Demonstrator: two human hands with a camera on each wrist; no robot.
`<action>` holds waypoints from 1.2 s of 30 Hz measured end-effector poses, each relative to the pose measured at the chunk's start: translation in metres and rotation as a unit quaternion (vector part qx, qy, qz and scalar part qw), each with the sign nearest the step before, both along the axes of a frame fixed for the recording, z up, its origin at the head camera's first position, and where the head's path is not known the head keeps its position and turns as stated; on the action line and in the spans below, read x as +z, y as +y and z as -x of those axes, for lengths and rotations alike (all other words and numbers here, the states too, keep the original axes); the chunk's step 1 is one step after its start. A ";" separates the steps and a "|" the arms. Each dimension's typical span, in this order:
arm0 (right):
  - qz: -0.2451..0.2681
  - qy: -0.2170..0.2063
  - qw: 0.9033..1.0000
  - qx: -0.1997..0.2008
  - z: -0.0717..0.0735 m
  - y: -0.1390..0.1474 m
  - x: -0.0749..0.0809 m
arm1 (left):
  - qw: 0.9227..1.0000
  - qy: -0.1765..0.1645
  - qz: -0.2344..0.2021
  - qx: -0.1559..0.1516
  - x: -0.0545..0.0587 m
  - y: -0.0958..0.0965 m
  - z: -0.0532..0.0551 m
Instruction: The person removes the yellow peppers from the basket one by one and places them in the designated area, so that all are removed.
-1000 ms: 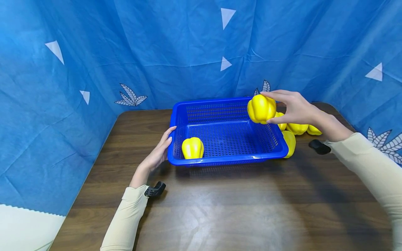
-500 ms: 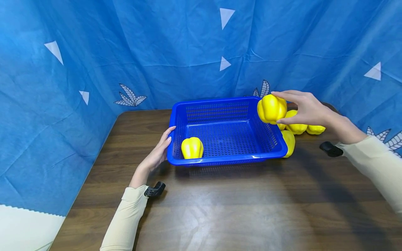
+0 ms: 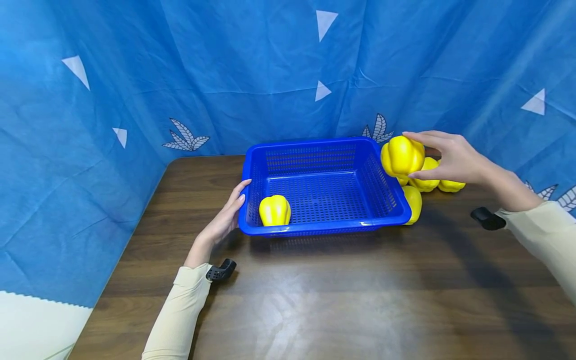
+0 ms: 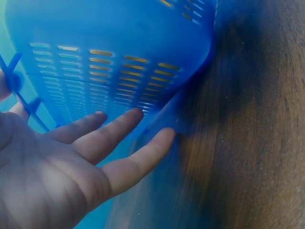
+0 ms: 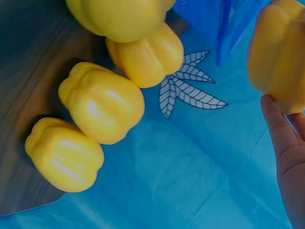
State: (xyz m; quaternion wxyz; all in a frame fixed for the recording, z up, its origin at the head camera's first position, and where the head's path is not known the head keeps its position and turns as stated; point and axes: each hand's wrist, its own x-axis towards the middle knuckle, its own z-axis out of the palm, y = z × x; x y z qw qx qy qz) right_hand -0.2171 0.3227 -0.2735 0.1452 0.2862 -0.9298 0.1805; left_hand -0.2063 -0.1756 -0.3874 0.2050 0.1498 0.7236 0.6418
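In the head view, my right hand (image 3: 452, 155) grips a yellow bell pepper (image 3: 402, 156) between thumb and fingers. It holds the pepper raised over the right rim of a blue plastic basket (image 3: 315, 230). Another yellow bell pepper (image 3: 275, 210) lies inside the basket at its near left corner. My left hand (image 3: 225, 215) holds the basket's left rim with thumb and forefinger on top. The left wrist view shows the other fingers (image 4: 138, 162) stretched out beneath, along the slotted basket wall (image 4: 119, 28). In the right wrist view, the held pepper (image 5: 279, 57) is partly cut off.
Several more yellow bell peppers (image 5: 102, 105) lie on the brown wooden table (image 3: 315, 295) just right of the basket, one pepper (image 3: 412, 204) close to its right wall. A blue curtain (image 3: 270, 65) with white leaf and triangle prints stands behind and beside the table.
My right hand has moved to the right with the bell pepper, from above the basket's right part to over its right rim. The left hand and basket have stayed in place.
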 end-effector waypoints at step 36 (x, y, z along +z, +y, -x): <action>0.008 0.006 0.997 -0.073 -0.026 0.047 -0.030 | 1.000 0.011 0.004 0.006 -0.005 0.002 0.000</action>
